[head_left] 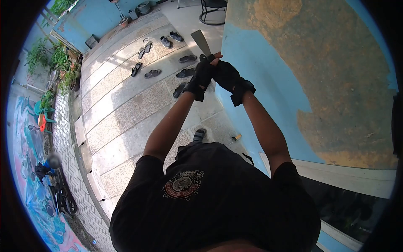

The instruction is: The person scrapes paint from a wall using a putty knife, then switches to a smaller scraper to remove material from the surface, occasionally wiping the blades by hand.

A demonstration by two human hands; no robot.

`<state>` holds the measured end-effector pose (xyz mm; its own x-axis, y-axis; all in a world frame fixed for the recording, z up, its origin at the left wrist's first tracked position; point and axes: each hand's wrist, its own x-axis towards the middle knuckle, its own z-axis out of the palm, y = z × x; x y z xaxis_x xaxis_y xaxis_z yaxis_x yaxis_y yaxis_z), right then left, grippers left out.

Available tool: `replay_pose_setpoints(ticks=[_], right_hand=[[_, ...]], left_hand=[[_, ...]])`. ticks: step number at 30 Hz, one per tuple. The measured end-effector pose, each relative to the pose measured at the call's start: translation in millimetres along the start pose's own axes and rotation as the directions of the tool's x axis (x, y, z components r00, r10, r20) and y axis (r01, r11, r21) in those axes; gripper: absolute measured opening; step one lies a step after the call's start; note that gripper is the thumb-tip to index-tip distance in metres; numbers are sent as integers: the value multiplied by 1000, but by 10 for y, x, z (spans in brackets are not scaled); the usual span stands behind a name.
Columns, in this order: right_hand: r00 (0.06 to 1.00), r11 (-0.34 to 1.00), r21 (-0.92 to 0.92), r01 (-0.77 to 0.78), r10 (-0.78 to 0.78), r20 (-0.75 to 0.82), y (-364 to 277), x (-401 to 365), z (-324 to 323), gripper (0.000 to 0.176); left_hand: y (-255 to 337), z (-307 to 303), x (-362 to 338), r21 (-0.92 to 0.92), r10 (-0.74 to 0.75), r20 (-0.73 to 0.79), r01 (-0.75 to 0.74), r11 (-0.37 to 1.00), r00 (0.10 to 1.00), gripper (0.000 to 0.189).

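Note:
A putty knife with a wide metal blade points up and away, its handle mostly hidden in my gloved hands. My left hand, in a black fingerless glove, is closed around the handle. Pressed up against it is my right hand, in a matching glove, its fingers curled at the top of the handle. Just right of my hands stands a wall with light blue paint and a large bare, brownish patch. The blade is apart from the wall.
Several sandals and shoes lie on the tiled floor ahead. A small object with a tan handle is at the wall's foot. A chair stands ahead; potted plants and a parked motorbike are left.

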<state>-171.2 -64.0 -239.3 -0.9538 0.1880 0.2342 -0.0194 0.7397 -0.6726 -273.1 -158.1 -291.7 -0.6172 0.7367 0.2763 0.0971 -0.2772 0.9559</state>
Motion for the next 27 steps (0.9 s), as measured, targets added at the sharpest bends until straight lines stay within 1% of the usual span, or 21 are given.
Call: replay_pose_setpoints(ticks=[3,4,5,6,7,8,9,10,11,12,13,14,17,18,19,21,22,23,24,25,27], right_hand=[[993,989,-106,-100,93,-69,188,139,22,25],[979,987,-43,-155,148,-139,291,196,40,22],[979,987,-46,-152,144,-143,345,260,42,22],[990,991,-99,-93,81,-116,382,322,30,24],[996,988,-150,-38,25,-89,436,385,17,27],[998,996,-63,65,-66,-15,534,455,27,32],[997,954,291,-77,74,21,483,480,117,29],[976,770,605,-203,212,57,428,503,205,26],[981,926,324,-195,188,53,297,615,138,23],[985,986,10,-164,164,49,94,714,41,19],[954,935,218,-281,247,171,225,793,117,20],[908,825,400,-400,295,298,223,863,96,21],[877,881,173,-440,379,295,232,902,32,17],[972,964,-239,-113,158,176,415,967,141,19],[994,923,-381,59,-18,112,594,925,259,22],[966,913,-328,245,-259,-1,747,976,417,25],[993,937,-328,121,-119,27,747,980,424,28],[999,942,-335,-5,21,47,453,979,293,30],[956,920,-353,-167,239,170,243,1029,186,32],[939,893,-409,-186,284,195,440,1082,272,33],[983,940,-303,-157,179,46,477,922,290,31]], left_hand=[[179,70,-74,204,-25,-115,48,978,993,60],[266,131,-140,334,277,-348,-158,929,895,64],[403,215,-206,498,555,-502,-303,812,663,68],[583,323,-275,546,670,-461,-409,731,581,61],[615,398,-315,593,743,-327,-485,643,584,57],[608,538,-387,539,665,-209,-483,690,717,58],[663,703,-444,714,645,5,-454,533,764,60],[697,972,-579,662,468,148,-438,608,872,64],[750,1205,-750,742,425,320,-503,443,846,65],[651,1334,-874,590,446,417,-609,530,792,72],[638,1367,-944,347,503,525,-712,610,686,70],[739,1407,-965,11,575,543,-689,724,613,62],[974,1064,-657,-28,662,506,-756,654,553,51],[1075,918,-417,50,632,462,-730,682,622,40],[1014,813,-170,303,572,424,-705,641,702,35],[846,785,44,561,421,493,-648,516,762,36],[845,757,3,412,255,716,-689,596,649,38],[984,717,-77,264,106,888,-684,680,448,41],[926,736,-160,-74,403,844,-666,742,355,41],[878,748,-226,-295,527,780,-544,785,337,33],[1156,492,-173,-277,395,852,-343,897,343,23]])
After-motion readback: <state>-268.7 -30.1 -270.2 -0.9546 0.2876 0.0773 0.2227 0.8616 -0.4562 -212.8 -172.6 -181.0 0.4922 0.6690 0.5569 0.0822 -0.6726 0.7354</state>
